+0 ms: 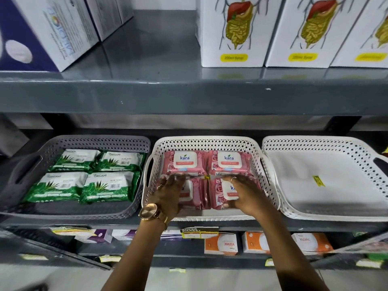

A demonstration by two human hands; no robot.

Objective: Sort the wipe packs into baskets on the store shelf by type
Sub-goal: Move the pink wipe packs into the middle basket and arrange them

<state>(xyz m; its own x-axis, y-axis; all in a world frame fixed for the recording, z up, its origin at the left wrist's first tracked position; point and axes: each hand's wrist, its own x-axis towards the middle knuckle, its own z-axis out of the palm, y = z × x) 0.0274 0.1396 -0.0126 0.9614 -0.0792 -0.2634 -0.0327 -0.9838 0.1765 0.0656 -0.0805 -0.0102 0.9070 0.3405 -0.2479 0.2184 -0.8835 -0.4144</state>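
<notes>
Two hands lay flat, fingers spread and clasping nothing: the left hand [169, 191] on the near-left soft pink rose-printed wipe pack [194, 194], the right hand [241, 191] on its near-right twin [218, 193], both inside the white perforated plastic basket [207, 141]. This looked like final squaring-up; next would call for withdrawing. Lids read "kara" (corners "25"); green aloe-leaf packs [88, 175] in the grey perforated basket [96, 140] read "ORIGAMI".
</notes>
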